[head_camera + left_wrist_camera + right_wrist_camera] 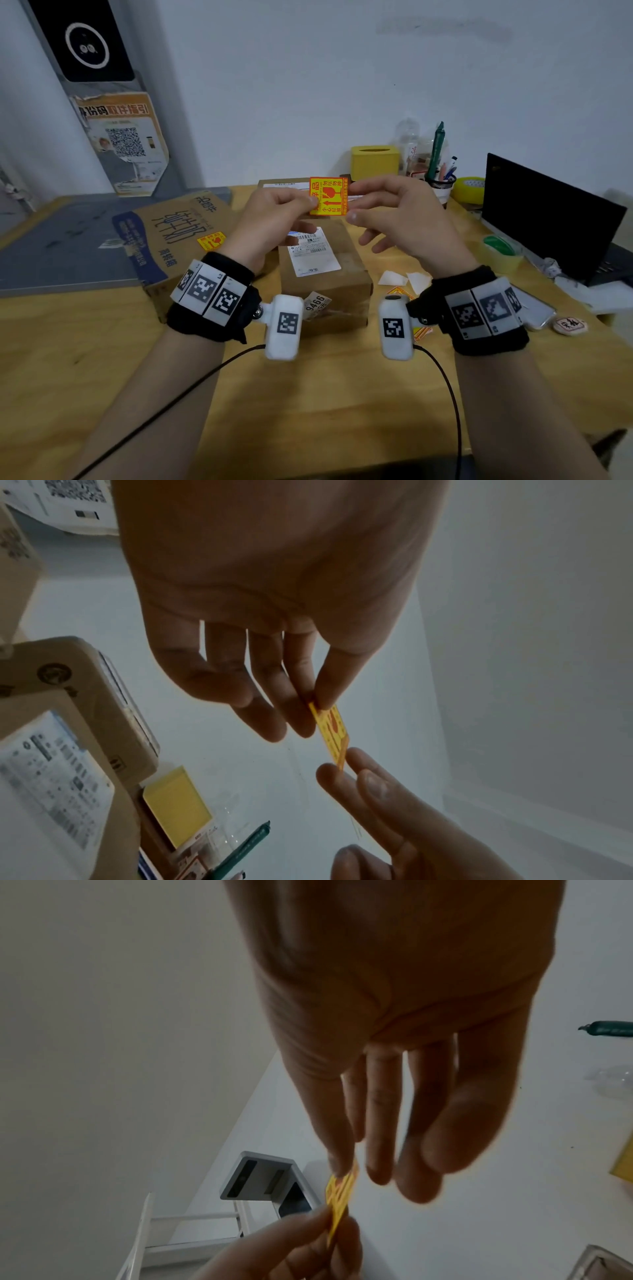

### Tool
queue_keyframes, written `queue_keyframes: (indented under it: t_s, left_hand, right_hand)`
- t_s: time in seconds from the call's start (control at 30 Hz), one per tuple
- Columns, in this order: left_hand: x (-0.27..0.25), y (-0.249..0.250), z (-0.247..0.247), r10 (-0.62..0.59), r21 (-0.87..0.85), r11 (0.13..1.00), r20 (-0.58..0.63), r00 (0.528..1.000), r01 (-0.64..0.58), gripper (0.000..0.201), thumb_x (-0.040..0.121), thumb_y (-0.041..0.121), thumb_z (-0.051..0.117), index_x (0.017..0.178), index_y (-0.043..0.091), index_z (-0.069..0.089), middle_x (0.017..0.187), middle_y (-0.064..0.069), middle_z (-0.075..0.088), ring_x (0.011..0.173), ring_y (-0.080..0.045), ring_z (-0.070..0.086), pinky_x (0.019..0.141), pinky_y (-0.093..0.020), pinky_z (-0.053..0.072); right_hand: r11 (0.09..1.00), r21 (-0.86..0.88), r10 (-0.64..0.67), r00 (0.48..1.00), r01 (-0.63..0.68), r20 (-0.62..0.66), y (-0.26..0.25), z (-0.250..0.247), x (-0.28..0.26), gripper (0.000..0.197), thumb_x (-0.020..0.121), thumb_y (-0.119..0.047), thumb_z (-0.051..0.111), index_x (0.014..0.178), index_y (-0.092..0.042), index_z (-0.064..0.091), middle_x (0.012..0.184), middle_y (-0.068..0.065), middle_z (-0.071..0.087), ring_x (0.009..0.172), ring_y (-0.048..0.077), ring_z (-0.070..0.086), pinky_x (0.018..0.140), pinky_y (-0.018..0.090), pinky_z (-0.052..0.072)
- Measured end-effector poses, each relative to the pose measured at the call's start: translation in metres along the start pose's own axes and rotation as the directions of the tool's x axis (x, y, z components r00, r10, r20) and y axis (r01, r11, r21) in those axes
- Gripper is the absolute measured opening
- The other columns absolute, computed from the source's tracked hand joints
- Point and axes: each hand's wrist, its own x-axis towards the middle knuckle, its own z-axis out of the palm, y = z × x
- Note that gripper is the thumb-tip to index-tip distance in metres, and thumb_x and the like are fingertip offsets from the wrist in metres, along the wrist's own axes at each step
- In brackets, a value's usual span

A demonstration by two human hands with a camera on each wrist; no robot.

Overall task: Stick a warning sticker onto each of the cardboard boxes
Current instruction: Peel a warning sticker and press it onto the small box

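Both hands hold one yellow and red warning sticker [328, 196] up in the air above the table. My left hand [281, 219] pinches its left edge between thumb and fingers, and my right hand [394, 216] pinches its right edge. The wrist views show the sticker [331, 733] [339, 1202] edge-on between the two hands' fingertips. Below it lies a small brown cardboard box [325, 274] with a white shipping label. To the left is a large printed cardboard box [178, 236] bearing a warning sticker [211, 241]. A third box [284, 184] sits behind the hands.
More stickers [400, 294] and white backing scraps [407, 279] lie on the wooden table [308, 394] to the right. Behind stand a yellow tissue box [375, 162], a pen holder [440, 178], tape rolls [471, 188] and a black laptop [548, 216].
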Motion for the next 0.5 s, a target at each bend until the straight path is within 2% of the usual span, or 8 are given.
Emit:
queue_keyframes:
  t_s: [0.1, 0.2, 0.27, 0.3, 0.37, 0.4, 0.5]
  left_hand:
    - [0.000, -0.003, -0.007, 0.003, 0.107, 0.994, 0.017, 1.000, -0.005, 0.011, 0.094, 0.022, 0.066, 0.084, 0.021, 0.072, 0.099, -0.005, 0.077, 0.074, -0.015, 0.074, 0.060, -0.027, 0.050]
    - [-0.002, -0.004, -0.011, -0.005, 0.336, 0.941, 0.108, 0.994, -0.032, 0.013, 0.092, 0.027, 0.069, 0.082, 0.020, 0.073, 0.102, -0.002, 0.077, 0.084, -0.013, 0.073, 0.072, -0.038, 0.058]
    - [-0.004, -0.003, -0.013, -0.014, 0.423, 0.904, 0.161, 0.987, -0.056, 0.015, 0.091, 0.032, 0.070, 0.087, 0.019, 0.075, 0.098, -0.001, 0.077, 0.093, -0.015, 0.072, 0.082, -0.044, 0.060]
    - [-0.006, -0.002, -0.013, -0.018, 0.438, 0.896, 0.180, 0.983, -0.064, 0.017, 0.090, 0.034, 0.070, 0.088, 0.019, 0.076, 0.096, -0.001, 0.077, 0.094, -0.015, 0.072, 0.082, -0.045, 0.060]
    - [-0.009, -0.001, -0.014, -0.024, 0.456, 0.887, 0.201, 0.979, -0.072, 0.019, 0.091, 0.036, 0.070, 0.088, 0.018, 0.076, 0.094, 0.002, 0.077, 0.094, -0.014, 0.072, 0.079, -0.041, 0.060]
    - [-0.009, -0.002, -0.015, -0.026, 0.465, 0.882, 0.206, 0.978, -0.075, 0.020, 0.092, 0.037, 0.068, 0.089, 0.019, 0.076, 0.093, 0.004, 0.077, 0.092, -0.012, 0.072, 0.075, -0.037, 0.058]
    - [-0.010, -0.005, -0.018, -0.051, 0.490, 0.870, 0.201, 0.978, -0.056, 0.024, 0.095, 0.041, 0.063, 0.093, 0.023, 0.078, 0.094, 0.008, 0.075, 0.087, -0.008, 0.071, 0.063, -0.030, 0.053]
  right_hand:
    - [0.998, -0.052, 0.021, 0.999, -0.023, -0.037, -0.004, 0.002, 0.000, 0.030, 0.089, -0.022, 0.078, 0.117, -0.018, 0.070, 0.101, 0.005, 0.078, 0.053, 0.015, 0.065, 0.045, 0.029, 0.051]
    - [0.981, -0.195, -0.009, 0.998, -0.002, -0.056, -0.009, 0.005, 0.002, 0.020, 0.089, -0.034, 0.077, 0.106, -0.024, 0.077, 0.100, 0.003, 0.075, 0.055, 0.012, 0.062, 0.044, 0.027, 0.049]
    - [0.951, -0.308, -0.003, 1.000, 0.007, 0.014, -0.011, 0.007, 0.003, 0.012, 0.088, -0.037, 0.078, 0.092, -0.026, 0.080, 0.091, 0.005, 0.076, 0.055, 0.010, 0.057, 0.042, 0.022, 0.044]
    - [0.936, -0.352, 0.018, 0.999, 0.002, 0.051, -0.011, 0.008, 0.003, 0.012, 0.087, -0.038, 0.078, 0.086, -0.026, 0.081, 0.081, 0.004, 0.075, 0.051, 0.006, 0.054, 0.041, 0.017, 0.040]
    - [0.909, -0.416, 0.064, 0.993, -0.019, 0.096, -0.009, 0.009, 0.003, 0.015, 0.086, -0.037, 0.080, 0.081, -0.023, 0.081, 0.056, -0.012, 0.064, 0.043, -0.009, 0.049, 0.043, 0.008, 0.034]
    - [0.903, -0.430, 0.075, 0.991, -0.020, 0.111, -0.007, 0.010, 0.003, 0.016, 0.085, -0.036, 0.081, 0.080, -0.020, 0.082, 0.047, -0.014, 0.057, 0.041, -0.013, 0.047, 0.041, 0.005, 0.030]
    - [0.917, -0.398, 0.090, 0.987, -0.030, 0.131, 0.003, 0.013, 0.000, 0.017, 0.084, -0.033, 0.083, 0.071, -0.023, 0.078, 0.043, -0.010, 0.053, 0.042, -0.002, 0.047, 0.036, 0.007, 0.027]
